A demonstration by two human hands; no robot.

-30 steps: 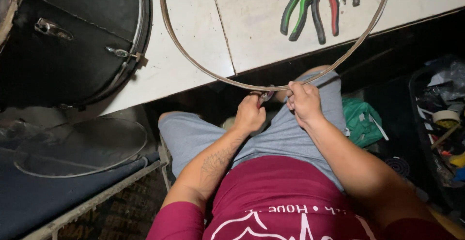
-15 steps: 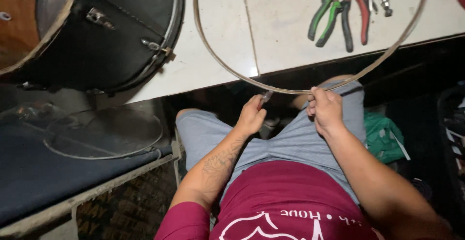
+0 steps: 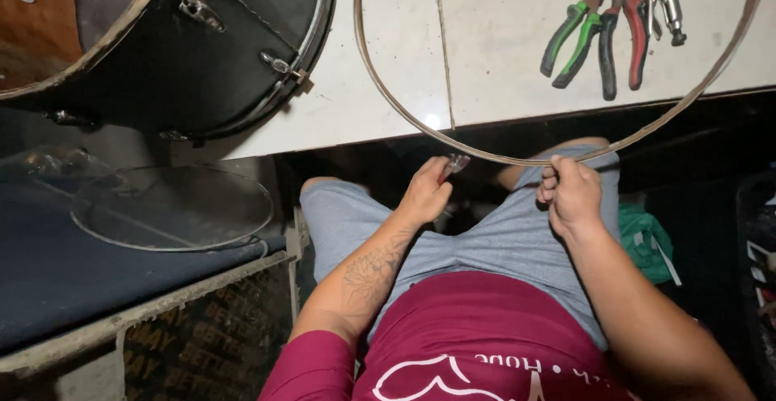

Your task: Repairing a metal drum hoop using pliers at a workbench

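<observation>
The metal hoop (image 3: 388, 94) lies mostly flat on the white tabletop (image 3: 388, 45), with its near arc hanging off the table's near edge over the seated person's lap. It looks thin and light, a narrow band that I would expect to be springy rather than rigid and likely to wobble or twist if lifted from one point. The sensible holds are two spots spread along the near arc, and the edge may be sharp.

The right hand (image 3: 572, 195) is curled closed around that overhanging arc, knuckles up, forearm running back towards the body on the right. The left hand (image 3: 426, 191) sits just to the left, near the hoop, fingers pinched on a small shiny piece (image 3: 455, 163); I cannot tell what it is or whether it touches the hoop.

Farther off, pliers (image 3: 602, 25) lie inside the ring, a black drum (image 3: 162, 45) rests at far left, and a clear round drumhead (image 3: 172, 207) lies on a dark bench on the left.
</observation>
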